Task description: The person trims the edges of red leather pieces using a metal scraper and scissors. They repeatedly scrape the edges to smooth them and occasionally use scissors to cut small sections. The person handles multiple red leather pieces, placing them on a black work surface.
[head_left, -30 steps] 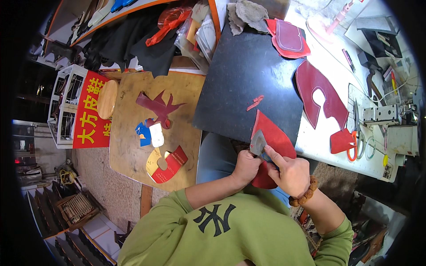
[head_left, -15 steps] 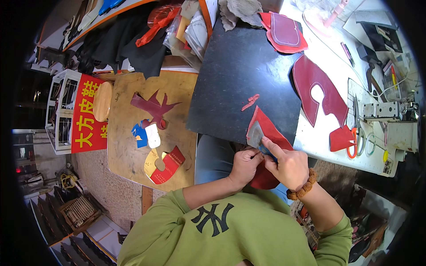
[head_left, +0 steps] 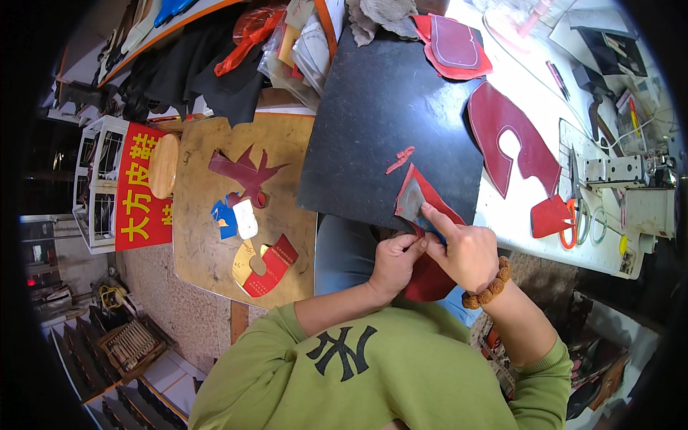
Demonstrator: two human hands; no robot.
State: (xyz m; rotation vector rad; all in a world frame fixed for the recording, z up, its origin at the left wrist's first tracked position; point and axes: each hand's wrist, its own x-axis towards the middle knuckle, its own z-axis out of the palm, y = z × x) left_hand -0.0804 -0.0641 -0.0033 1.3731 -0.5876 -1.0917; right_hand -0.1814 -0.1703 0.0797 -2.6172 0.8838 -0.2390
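A red piece of leather point(head_left: 432, 280) lies over the near edge of the black board and hangs down toward my lap. On its upper part rests a flat, wide grey blade point(head_left: 411, 201), with something blue around its lower end; it looks like a skiving knife. My right hand point(head_left: 467, 259) is closed around that blue part, its index finger stretched along the blade. Close beside it, my left hand point(head_left: 396, 265) pinches the leather's left edge between thumb and fingers. Thin red shavings point(head_left: 400, 160) lie just beyond the leather's tip. My palms hide the knife's lower end.
The black board point(head_left: 380, 107) carries stacked maroon and red pieces point(head_left: 456, 44) at its far end. Right of it, a curved maroon piece point(head_left: 516, 136), a red scrap point(head_left: 550, 217) and orange-handled scissors point(head_left: 570, 226) lie by a sewing machine point(head_left: 615, 172). A wooden table point(head_left: 201, 236) with scraps stands left.
The whole view has shifted slightly. A small red edge now stands up beside my left fingertips, and the blade has slid slightly along the leather. Both hands keep their grip.
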